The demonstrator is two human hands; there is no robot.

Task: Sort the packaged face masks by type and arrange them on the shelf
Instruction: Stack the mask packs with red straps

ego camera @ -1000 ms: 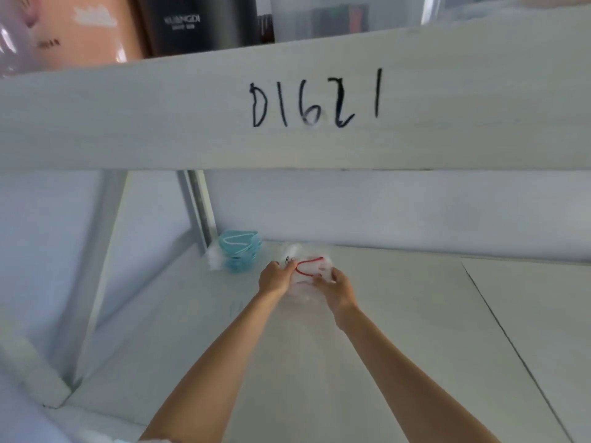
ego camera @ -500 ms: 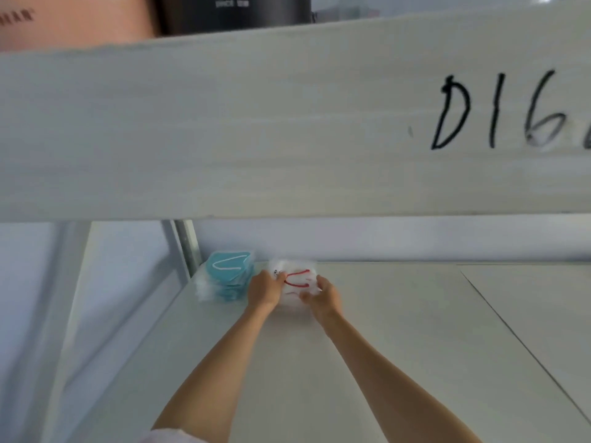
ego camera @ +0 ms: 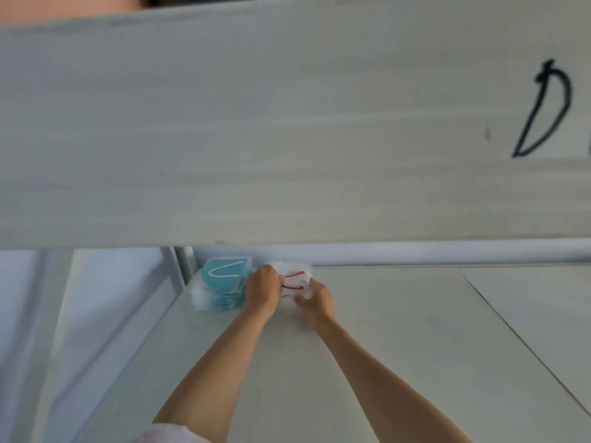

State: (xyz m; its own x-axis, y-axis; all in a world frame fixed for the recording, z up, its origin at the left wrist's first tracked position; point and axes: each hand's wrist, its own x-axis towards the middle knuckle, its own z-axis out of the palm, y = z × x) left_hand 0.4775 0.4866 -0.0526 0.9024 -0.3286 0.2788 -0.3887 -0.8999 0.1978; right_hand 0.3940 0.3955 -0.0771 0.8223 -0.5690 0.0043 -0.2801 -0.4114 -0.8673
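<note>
Both my hands are on the white masks with red ear loops (ego camera: 292, 281), way back on the shelf board (ego camera: 383, 346) near its rear edge. My left hand (ego camera: 260, 290) has its fingers curled over the left side of that clear-wrapped pack, and my right hand (ego camera: 315, 302) pinches the front right edge of it. The pack sits flat on the board. Just to its left, tucked into the back left corner right by the upright post (ego camera: 182, 266), is the stack of teal masks (ego camera: 224, 286) in clear wrap, touching my left hand or close to it, can't tell. The upper shelf's front edge (ego camera: 287, 123) has a black handwritten "D" on it.
</note>
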